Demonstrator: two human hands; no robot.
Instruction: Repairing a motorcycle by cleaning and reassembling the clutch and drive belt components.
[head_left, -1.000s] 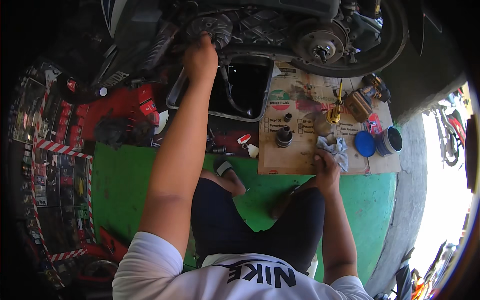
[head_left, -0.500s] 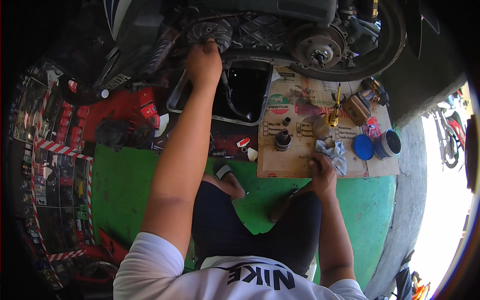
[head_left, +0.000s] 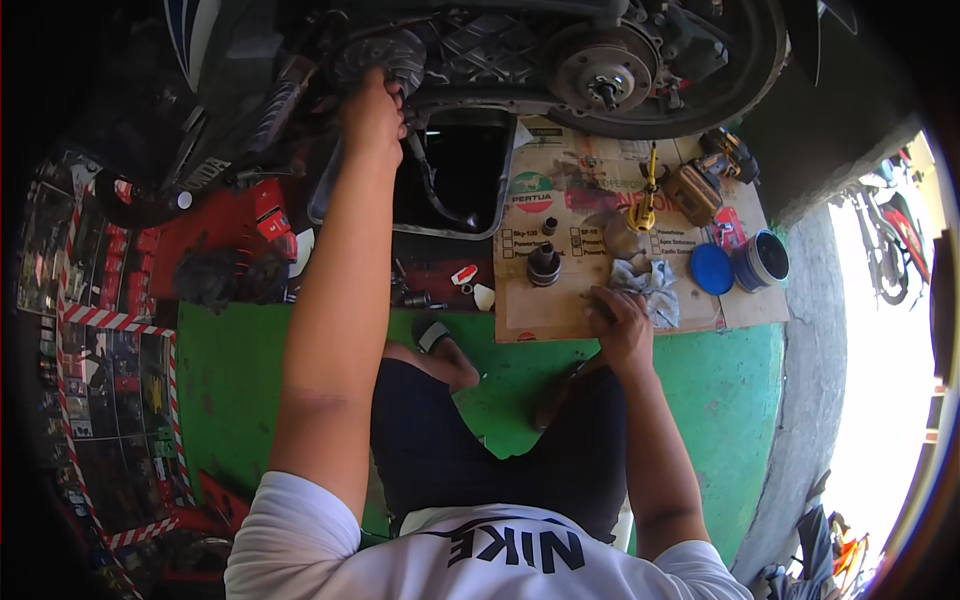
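Note:
My left hand [head_left: 374, 122] reaches up to the finned metal pulley [head_left: 398, 62] on the scooter's open engine side. Its fingers are curled at the lower part of the pulley, and what they grip is hidden. My right hand [head_left: 624, 328] rests at the near edge of a flattened cardboard sheet [head_left: 520, 312], beside a crumpled grey rag [head_left: 655, 292]. Its fingers are bent together, with a dark patch at the tips that I cannot make out. A dark metal socket [head_left: 543, 266] and a smaller socket [head_left: 550, 227] stand on the cardboard to its left.
A black-lined tray [head_left: 497, 190] with a hose lies below the engine. On the cardboard are a yellow-handled screwdriver [head_left: 643, 212], a cordless power tool [head_left: 692, 192], a blue lid [head_left: 712, 268] and an open blue tub [head_left: 748, 270]. The wheel hub [head_left: 603, 72] is at upper right.
The whole view has shifted, so things sit further left and slightly higher. My left hand has turned at the pulley, showing more of its curled fingers. My right hand remains by the rag.

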